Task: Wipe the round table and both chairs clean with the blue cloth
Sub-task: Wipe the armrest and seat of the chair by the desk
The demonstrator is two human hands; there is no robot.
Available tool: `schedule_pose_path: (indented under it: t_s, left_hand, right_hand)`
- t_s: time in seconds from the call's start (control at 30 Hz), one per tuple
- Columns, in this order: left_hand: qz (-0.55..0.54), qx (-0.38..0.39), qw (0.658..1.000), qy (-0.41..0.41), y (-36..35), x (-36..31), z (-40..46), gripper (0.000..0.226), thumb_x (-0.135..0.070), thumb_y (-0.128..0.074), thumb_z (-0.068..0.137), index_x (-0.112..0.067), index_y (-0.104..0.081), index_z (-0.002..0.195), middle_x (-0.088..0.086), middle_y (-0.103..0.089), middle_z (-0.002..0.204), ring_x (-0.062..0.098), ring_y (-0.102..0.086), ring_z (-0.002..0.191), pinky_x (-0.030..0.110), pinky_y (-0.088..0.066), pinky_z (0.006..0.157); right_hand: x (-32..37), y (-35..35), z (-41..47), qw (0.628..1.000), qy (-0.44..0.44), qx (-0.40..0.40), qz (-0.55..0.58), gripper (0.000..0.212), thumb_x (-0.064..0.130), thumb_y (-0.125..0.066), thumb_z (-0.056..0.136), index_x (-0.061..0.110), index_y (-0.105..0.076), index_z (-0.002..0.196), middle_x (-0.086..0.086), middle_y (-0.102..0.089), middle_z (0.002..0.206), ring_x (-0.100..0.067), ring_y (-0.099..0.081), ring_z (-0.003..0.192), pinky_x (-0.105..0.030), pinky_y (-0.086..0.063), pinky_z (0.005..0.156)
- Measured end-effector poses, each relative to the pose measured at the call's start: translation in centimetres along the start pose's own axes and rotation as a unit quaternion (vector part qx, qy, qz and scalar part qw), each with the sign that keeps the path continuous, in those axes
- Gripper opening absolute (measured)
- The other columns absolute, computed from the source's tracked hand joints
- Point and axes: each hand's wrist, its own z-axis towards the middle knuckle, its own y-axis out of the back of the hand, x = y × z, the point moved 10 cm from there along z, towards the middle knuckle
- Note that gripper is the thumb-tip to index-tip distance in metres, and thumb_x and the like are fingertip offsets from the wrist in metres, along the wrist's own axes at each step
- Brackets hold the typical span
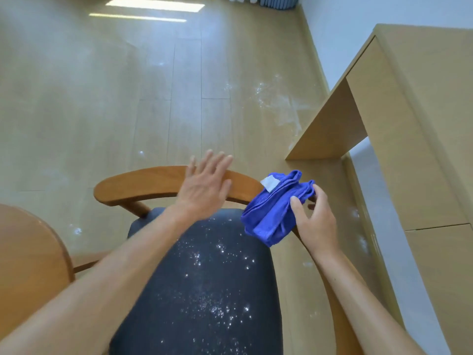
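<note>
A: Entry, head view. Right hand grips the blue cloth, thumb across its near side, fingers curled round the right edge. The cloth is bunched and folded, with a white tag showing at its far end.

B: Where does the cloth sit against the chair?

A: At the right end of the chair's curved wooden backrest, over the spot where the backrest runs into the right arm. Whether it presses on the wood or hangs just above it, I cannot tell.

B: Left hand?

A: Left hand is flat, fingers straight and slightly spread, holding nothing. The palm lies over the middle of the backrest rail; it is blurred, so contact is unclear.

B: Seat condition?

A: The dark grey seat cushion is speckled with white powder or crumbs, thickest in the middle and toward the near side. Both forearms cross above it.

B: The table?

A: Only a curved wooden edge of the round table shows, near left, just beside the chair's left side.

B: Surroundings?

A: Light wood floor beyond the chair, with white smears and specks on the right, close to a pale wooden desk standing against the white wall. More white flecks lie on the floor near the desk's base. A bright patch of light falls on the floor far left.
</note>
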Motion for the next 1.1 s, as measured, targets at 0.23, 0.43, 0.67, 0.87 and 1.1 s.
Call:
schedule_pose_path:
  t_s: [0.23, 0.43, 0.67, 0.87, 1.1]
  left_hand:
    - [0.062, -0.045, 0.996, 0.05, 2.1, 7.7, -5.7, 0.056, -0.02, -0.053, 0.092, -0.009, -0.038, 0.145, 0.012, -0.028, 0.155, 0.031, -0.013, 0.147, 0.051, -0.003, 0.119]
    - [0.02, -0.073, 0.971, 0.225, 4.0, 14.8, -7.4, 0.053, -0.029, -0.04, 0.099, -0.017, -0.028, 0.149, 0.008, -0.017, 0.159, 0.028, -0.007, 0.148, 0.052, 0.0, 0.117]
    - [0.036, -0.004, 0.962, 0.27, 2.2, 17.4, -8.8, 0.058, -0.04, -0.025, 0.101, -0.02, -0.01, 0.153, 0.008, -0.005, 0.161, 0.028, 0.003, 0.148, 0.051, 0.004, 0.118]
    - [0.059, -0.017, 0.957, 0.284, 1.5, 17.0, -8.6, 0.065, -0.047, -0.021, 0.099, -0.019, 0.001, 0.154, 0.01, 0.008, 0.161, 0.028, 0.012, 0.147, 0.051, 0.011, 0.117]
    - [0.077, -0.038, 0.96, 0.267, 0.3, 18.2, -8.2, 0.073, -0.058, -0.014, 0.093, -0.018, 0.0, 0.153, 0.011, 0.003, 0.161, 0.03, 0.008, 0.147, 0.05, 0.016, 0.112]
  right_hand:
    - [5.5, -6.0, 0.8, 0.988, -0.01, -0.002, -0.154, 0.095, 0.061, -0.061, 0.077, 0.016, -0.017, 0.147, -0.016, -0.044, 0.133, -0.035, -0.043, 0.119, -0.044, -0.035, 0.104]
    - [12.9, -14.1, -1.1, 0.945, 0.177, -0.011, -0.276, 0.081, 0.06, -0.053, 0.085, 0.014, -0.026, 0.146, -0.026, -0.007, 0.156, -0.041, -0.014, 0.143, -0.049, -0.017, 0.116]
    - [8.4, -7.7, -1.1, 0.942, 0.165, -0.061, -0.286, 0.047, 0.04, -0.045, 0.097, 0.003, -0.047, 0.126, -0.027, -0.028, 0.15, -0.04, -0.031, 0.138, -0.044, -0.028, 0.114]
    - [-0.1, 1.4, -3.7, 0.942, -0.015, -0.158, -0.295, 0.047, 0.033, -0.057, 0.09, 0.0, -0.05, 0.122, -0.027, -0.045, 0.136, -0.043, -0.047, 0.12, -0.052, -0.04, 0.099]
    - [9.9, -8.7, -1.6, 0.962, 0.081, -0.183, -0.185, 0.045, 0.035, -0.059, 0.09, 0.001, -0.057, 0.12, -0.022, -0.048, 0.137, -0.038, -0.047, 0.124, -0.044, -0.036, 0.103]
